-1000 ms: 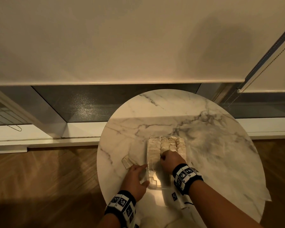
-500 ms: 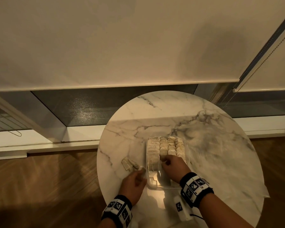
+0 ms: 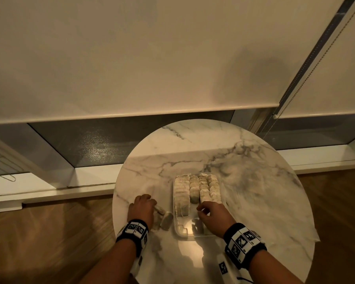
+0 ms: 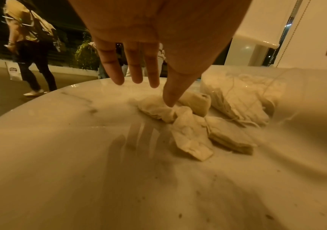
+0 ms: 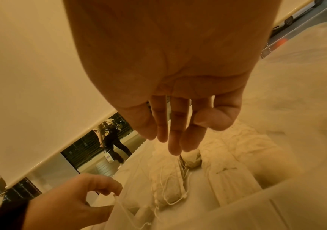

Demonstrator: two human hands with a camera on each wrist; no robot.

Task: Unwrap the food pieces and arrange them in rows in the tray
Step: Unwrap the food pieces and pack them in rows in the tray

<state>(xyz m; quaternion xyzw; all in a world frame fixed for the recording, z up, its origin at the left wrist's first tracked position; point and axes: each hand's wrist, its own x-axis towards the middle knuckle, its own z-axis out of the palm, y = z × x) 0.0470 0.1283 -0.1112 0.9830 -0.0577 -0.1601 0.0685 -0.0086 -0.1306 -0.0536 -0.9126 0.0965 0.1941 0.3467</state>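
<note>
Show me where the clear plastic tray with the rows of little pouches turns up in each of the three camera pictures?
Head view: the tray sits at the centre bottom on the marble table, between both hands.
Left wrist view: the tray is at the right edge, blurred, past the loose pouches.
Right wrist view: the tray fills the lower right, below the right hand.
Shared landmark: the pale roller blind.

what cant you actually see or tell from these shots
- Head view: the left hand covers part of the loose pieces beside the tray.
- Head view: the right hand hides the tray's near right rows.
- Right wrist view: the tray contents are blurred; no piece count possible.
</note>
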